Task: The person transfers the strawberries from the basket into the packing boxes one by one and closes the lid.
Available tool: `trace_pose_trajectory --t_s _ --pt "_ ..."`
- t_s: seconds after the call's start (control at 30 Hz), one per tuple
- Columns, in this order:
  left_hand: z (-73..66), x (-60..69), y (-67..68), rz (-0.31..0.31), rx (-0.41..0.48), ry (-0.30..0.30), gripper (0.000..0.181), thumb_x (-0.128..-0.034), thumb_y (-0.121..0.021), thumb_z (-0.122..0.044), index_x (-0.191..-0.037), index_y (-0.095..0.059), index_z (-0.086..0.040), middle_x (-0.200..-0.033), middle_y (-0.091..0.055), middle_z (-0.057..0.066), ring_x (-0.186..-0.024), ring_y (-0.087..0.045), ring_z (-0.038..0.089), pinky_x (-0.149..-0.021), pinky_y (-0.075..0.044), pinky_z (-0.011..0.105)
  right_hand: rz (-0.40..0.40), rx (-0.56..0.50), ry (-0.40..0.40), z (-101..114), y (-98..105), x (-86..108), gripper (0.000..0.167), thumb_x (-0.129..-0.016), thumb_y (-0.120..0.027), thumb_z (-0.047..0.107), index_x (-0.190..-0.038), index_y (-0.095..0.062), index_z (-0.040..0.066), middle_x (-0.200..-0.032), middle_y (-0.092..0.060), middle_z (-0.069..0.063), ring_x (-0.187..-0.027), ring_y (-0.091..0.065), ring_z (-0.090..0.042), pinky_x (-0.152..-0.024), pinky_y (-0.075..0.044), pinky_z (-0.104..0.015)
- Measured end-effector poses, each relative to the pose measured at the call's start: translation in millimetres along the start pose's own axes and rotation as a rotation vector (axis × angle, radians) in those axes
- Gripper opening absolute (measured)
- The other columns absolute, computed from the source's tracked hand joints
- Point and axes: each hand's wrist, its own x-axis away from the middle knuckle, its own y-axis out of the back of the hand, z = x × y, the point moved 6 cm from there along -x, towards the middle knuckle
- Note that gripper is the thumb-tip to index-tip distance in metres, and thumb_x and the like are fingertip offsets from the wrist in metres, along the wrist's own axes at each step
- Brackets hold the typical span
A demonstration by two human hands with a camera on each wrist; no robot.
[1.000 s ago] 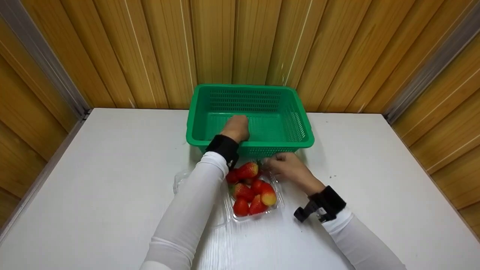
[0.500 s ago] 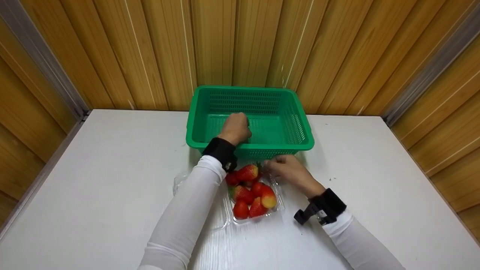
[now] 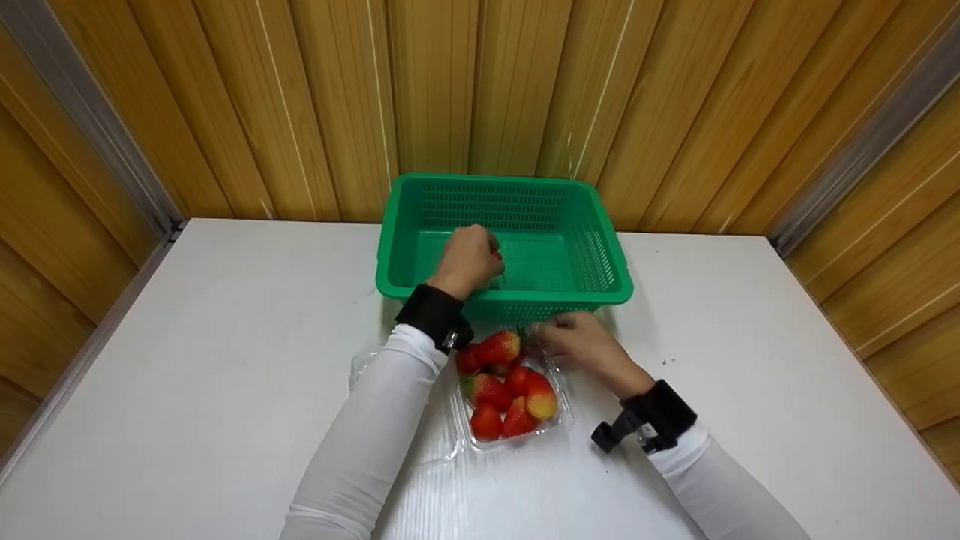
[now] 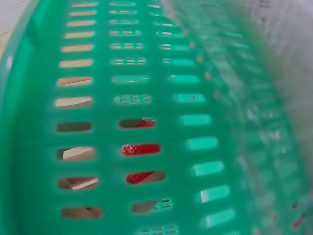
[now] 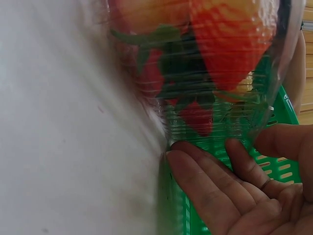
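Observation:
My left hand [image 3: 469,259] reaches over the near rim of the green plastic basket [image 3: 517,295] and holds a strawberry [image 3: 496,256], mostly hidden by the fingers. Through the basket's slots in the left wrist view, red patches of the strawberry [image 4: 142,149] show. My right hand [image 3: 577,341] is at the far right corner of a clear plastic box [image 3: 559,427], its thumb and fingers pinching the end wall. Several strawberries [image 3: 491,394] lie in that box. In the right wrist view, the fingers [image 5: 210,183] meet the ribbed end of the box under green leaves.
The box's clear lid [image 3: 435,442] lies folded out to the left, partly under my left sleeve [image 3: 367,442]. Behind the basket stands a wood-patterned wall [image 3: 435,90]. All of it rests on a white table [image 3: 247,337].
My left hand has shifted slightly inside the basket, and some red of the strawberry now shows beside its fingers. The right hand keeps its place at the box's corner.

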Motion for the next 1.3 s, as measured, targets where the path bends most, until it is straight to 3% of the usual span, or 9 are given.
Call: trace_pose_trajectory --t_s 0.33,0.5,0.67,0.9,1.07,1.3 --pt "-15.6 14.2 10.5 -0.075 0.066 -0.074 0.031 -0.0926 -0.070 0.002 -0.123 -0.074 0.007 -0.113 -0.074 0.023 -0.075 -0.056 0.019 -0.065 -0.043 0.028 -0.033 0.048 0.009 1.9 5.0 2.6 0.020 -0.102 -0.070 0.021 -0.094 -0.070 0.003 -0.085 -0.067 -0.003 -0.077 -0.063 -0.018 -0.069 -0.056 -0.034" --pt "-18.9 19.1 12.3 -0.097 0.090 -0.093 0.032 -0.0923 -0.071 0.001 -0.123 -0.074 0.008 -0.114 -0.074 0.023 -0.082 -0.061 0.021 -0.067 -0.046 0.029 -0.035 0.056 0.032 3.7 6.0 3.9 0.020 -0.102 -0.070 0.021 -0.097 -0.070 0.001 -0.087 -0.067 -0.004 -0.079 -0.063 -0.019 -0.072 -0.056 -0.036" --pt "-16.4 26.0 9.9 -0.106 0.103 -0.083 0.031 -0.0918 -0.072 0.001 -0.122 -0.074 0.008 -0.114 -0.074 0.023 -0.088 -0.067 0.027 -0.071 -0.052 0.034 -0.015 0.041 0.051 4.8 6.5 6.3 0.024 -0.103 -0.068 0.020 -0.111 -0.070 -0.003 -0.095 -0.072 -0.006 -0.083 -0.067 -0.019 -0.074 -0.058 -0.036" --pt "-20.6 27.7 10.4 -0.106 0.128 -0.064 0.032 -0.0938 -0.073 -0.001 -0.125 -0.073 0.007 -0.118 -0.074 0.022 -0.099 -0.070 0.031 -0.080 -0.057 0.040 -0.014 -0.002 -0.003 3.7 9.9 9.7 0.022 -0.102 -0.071 0.023 -0.095 -0.067 0.003 -0.080 -0.062 -0.003 -0.075 -0.061 -0.018 -0.066 -0.054 -0.030" --pt "-25.7 29.8 13.9 -0.106 0.117 -0.070 0.032 -0.0942 -0.074 -0.002 -0.125 -0.073 0.006 -0.118 -0.074 0.021 -0.100 -0.070 0.029 -0.081 -0.057 0.038 -0.028 0.033 0.030 5.4 12.1 8.6 0.021 -0.103 -0.070 0.023 -0.095 -0.068 0.003 -0.082 -0.062 -0.003 -0.079 -0.060 -0.019 -0.069 -0.054 -0.031" --pt "-34.5 43.2 25.5 -0.130 0.096 -0.102 0.031 -0.0939 -0.074 -0.002 -0.124 -0.074 0.005 -0.117 -0.074 0.021 -0.101 -0.070 0.031 -0.084 -0.058 0.042 -0.017 0.063 0.070 9.8 10.2 3.8 0.021 -0.103 -0.068 0.021 -0.096 -0.070 0.001 -0.085 -0.064 -0.004 -0.081 -0.060 -0.021 -0.072 -0.053 -0.033"
